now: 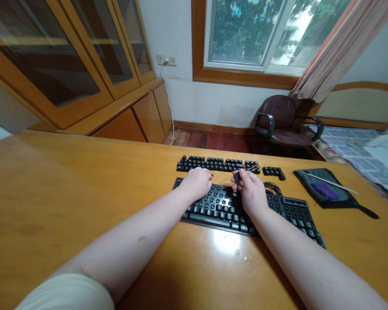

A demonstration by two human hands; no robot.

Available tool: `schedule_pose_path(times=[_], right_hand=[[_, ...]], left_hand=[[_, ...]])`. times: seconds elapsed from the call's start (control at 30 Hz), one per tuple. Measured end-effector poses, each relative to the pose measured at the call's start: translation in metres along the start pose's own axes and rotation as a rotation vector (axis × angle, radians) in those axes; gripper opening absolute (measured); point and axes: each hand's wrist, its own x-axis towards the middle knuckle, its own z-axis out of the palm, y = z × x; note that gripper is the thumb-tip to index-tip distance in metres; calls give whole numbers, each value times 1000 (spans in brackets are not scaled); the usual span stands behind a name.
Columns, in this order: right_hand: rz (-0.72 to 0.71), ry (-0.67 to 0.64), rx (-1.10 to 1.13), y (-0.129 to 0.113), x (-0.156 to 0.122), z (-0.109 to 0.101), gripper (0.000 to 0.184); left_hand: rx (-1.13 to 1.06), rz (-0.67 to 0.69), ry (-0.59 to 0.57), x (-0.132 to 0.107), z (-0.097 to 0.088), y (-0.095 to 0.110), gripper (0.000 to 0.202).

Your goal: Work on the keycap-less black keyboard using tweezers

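A black keyboard (287, 211) lies on the wooden desk (67, 193) in front of me. My left hand (196, 183) rests curled on its upper left part, fingers closed; what it holds, if anything, is hidden. My right hand (250, 189) is above the keyboard's middle, pinching a small dark keycap (236, 176) with a thin wire tool between the fingertips. A row of removed black keycaps (213, 163) is laid out on the desk just beyond the keyboard.
A black pouch (323, 189) with a purple item and a thin stick lies at the right. The keyboard's cable is coiled beside my right hand. Behind the desk are an armchair (281, 120), wooden cabinets (84, 64), a window and a bed.
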Motion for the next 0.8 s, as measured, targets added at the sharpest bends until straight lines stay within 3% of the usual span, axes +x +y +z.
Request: schedule_pose_path(times=[0.1, 0.27, 0.5, 0.8], right_hand=[[4, 0, 1, 0, 0, 0, 31], [-1, -5, -8, 0, 0, 0, 33], [8, 4, -2, -2, -1, 2, 33], [9, 6, -12, -2, -1, 2, 32]], left_hand=[[59, 49, 50, -2, -1, 0, 26], [46, -4, 150, -4, -4, 3, 25], [16, 75, 115, -5, -1, 4, 24], [8, 39, 191, -4, 5, 3, 24]])
